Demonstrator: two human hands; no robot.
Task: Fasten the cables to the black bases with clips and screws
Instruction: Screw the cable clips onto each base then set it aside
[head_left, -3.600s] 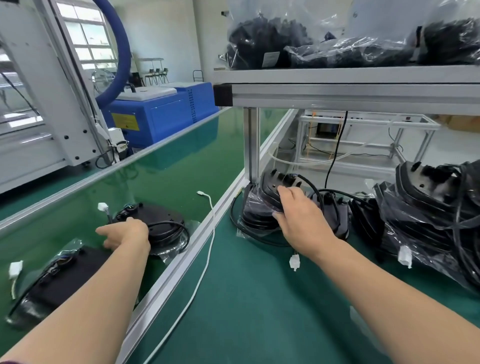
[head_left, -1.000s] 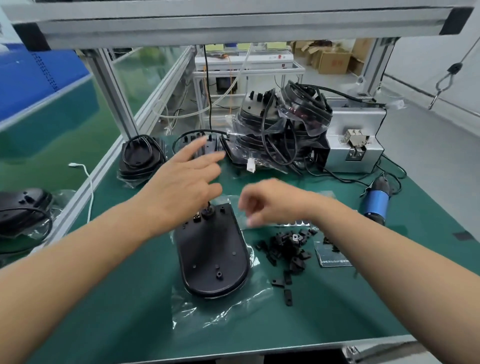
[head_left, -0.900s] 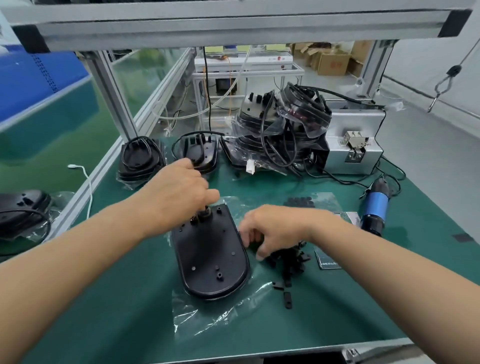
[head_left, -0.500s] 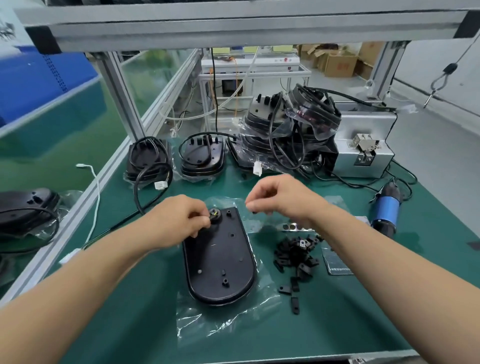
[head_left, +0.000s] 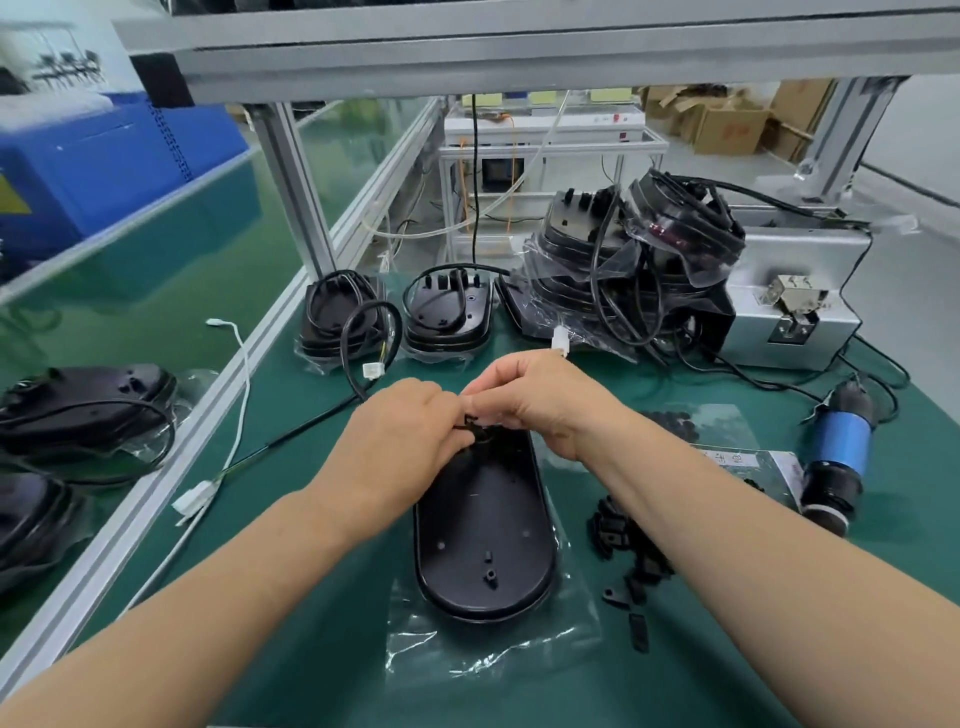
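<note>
Black base (head_left: 483, 525) at lower centre, flat on a clear bag (head_left: 467, 649), inside face up. Long axis straight away from the camera: rounded near end toward the bottom edge, far end under the fingers.

Cable (head_left: 311, 431) leaving that far end toward the left middle of the frame, apparently ending in a white connector (head_left: 193, 501) beside the aluminium rail.

Left hand (head_left: 410, 441) curled over the far-left corner of the base, seemingly pinching the cable at the base entry. Right hand (head_left: 540, 400) opposite, thumb and forefinger closed on a small black clip (head_left: 470, 422). Both sets of fingertips touching over it. Actual seating of clip on cable hidden by fingers, can't tell.

Looks like the clip-seating step. No screw visible yet.

Key geometry: fixing point at the far tip of the long axis, dead between the two hands. Right hand nearer the electric screwdriver (head_left: 836, 452) at right middle and the screw feeder (head_left: 795, 306) at upper right. So probably left to pin the clip down, right to fetch screw and driver.

Loose clips (head_left: 628, 551) just right of the base. Stacked bases (head_left: 447, 317) with coiled cables behind the hands, upper centre. More on the conveyor (head_left: 156, 270) at left.

Risk: clip popping off the cable on release by the right hand.
</note>
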